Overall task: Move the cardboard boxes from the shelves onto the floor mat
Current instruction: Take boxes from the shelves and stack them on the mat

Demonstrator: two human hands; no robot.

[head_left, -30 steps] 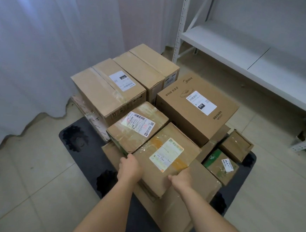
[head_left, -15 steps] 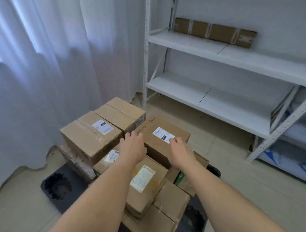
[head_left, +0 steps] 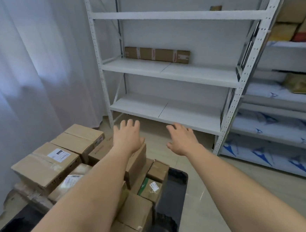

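Observation:
Several cardboard boxes [head_left: 49, 164] are stacked on the black floor mat [head_left: 174, 189] at lower left. A long flat cardboard box [head_left: 157, 54] with red tape bands lies at the back of the middle shelf of the white rack [head_left: 170, 72]. A small box [head_left: 216, 8] shows on the shelf above it. My left hand [head_left: 127, 137] and my right hand [head_left: 181, 139] are both stretched forward in the air with fingers spread, holding nothing, above the stack and in front of the bare bottom shelf [head_left: 167, 113].
A white curtain [head_left: 33, 69] hangs along the left. A second rack [head_left: 285, 100] on the right holds brown and red parcels and blue-and-white bags. Pale tiled floor [head_left: 233, 195] lies between the mat and the racks.
Both hands let go of the labelled box on the stack and rose forward. The view lifted from the pile to the shelves.

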